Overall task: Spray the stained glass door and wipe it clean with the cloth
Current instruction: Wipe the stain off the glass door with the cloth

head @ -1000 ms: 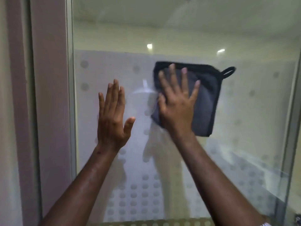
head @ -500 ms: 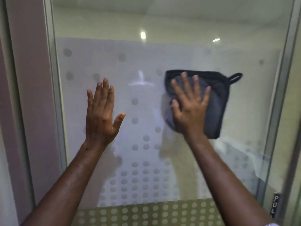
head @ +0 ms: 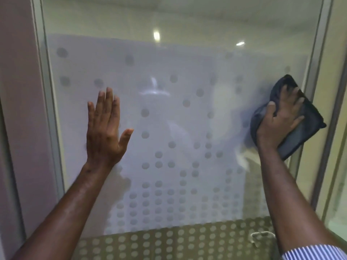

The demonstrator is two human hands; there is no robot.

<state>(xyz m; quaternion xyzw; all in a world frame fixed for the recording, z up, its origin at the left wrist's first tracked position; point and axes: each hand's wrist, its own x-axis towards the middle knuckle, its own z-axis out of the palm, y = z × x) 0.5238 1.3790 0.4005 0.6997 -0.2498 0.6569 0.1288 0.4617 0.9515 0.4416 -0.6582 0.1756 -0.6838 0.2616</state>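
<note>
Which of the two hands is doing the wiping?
The right hand, at the glass door's right edge, grips the dark cloth; the left hand lies bare and flat.

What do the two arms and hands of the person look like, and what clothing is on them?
Both forearms are bare, and neither the left hand nor the right hand wears a glove. No ring, watch or bracelet shows. At the lower right corner, a striped sleeve, white with thin blue lines, covers the right arm above the forearm. No sleeve shows on the left arm.

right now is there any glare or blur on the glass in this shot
Head view: two ceiling-light reflections glare on the glass door, one near top centre, one further right; the right hand and dark cloth look slightly motion-blurred; the frame edges bow from the wide lens.
</note>
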